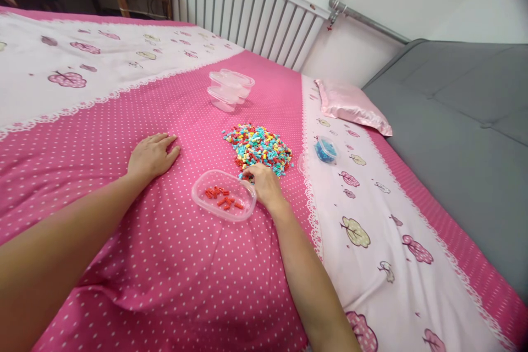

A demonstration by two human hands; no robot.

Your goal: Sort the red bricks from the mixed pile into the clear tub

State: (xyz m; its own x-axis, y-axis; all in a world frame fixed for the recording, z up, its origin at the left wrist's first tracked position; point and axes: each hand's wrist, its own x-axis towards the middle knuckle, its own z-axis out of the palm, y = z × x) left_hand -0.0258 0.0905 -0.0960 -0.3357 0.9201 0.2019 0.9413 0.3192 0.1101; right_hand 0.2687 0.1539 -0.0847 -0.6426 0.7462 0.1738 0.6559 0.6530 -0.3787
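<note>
1. Pile of small coloured pieces (259,148): found loose on the dotted bedsheet (165,264), touching the fingertips of the right hand (264,184) and spreading away beyond them.
2. Right hand: seen knuckles up, fingers curled down and drawn together at the near edge of the pile. Whether a piece is pinched cannot be told, as the tips are hidden.
3. Clear dish (197,202): set just to the left of the right hand, close against it, with only red pieces (223,197) inside.
4. Left hand (152,155): laid flat and spread on the sheet, well apart to the left, holding nothing.
5. Small tub of blue pieces (335,148): stood to the right of the right hand, past the pile. Stacked clear boxes (230,88) are noted farther beyond it.
6. Risk judged: the soft bed gives under pressed weight, so the pile could be spread or pieces rolled into folds.
7. Risk judged: the shallow dish could be nudged or tipped by the wrist beside it.
8. Risk judged: mixed colours lie tightly packed, so a wrong colour could be lifted along unseen.
</note>
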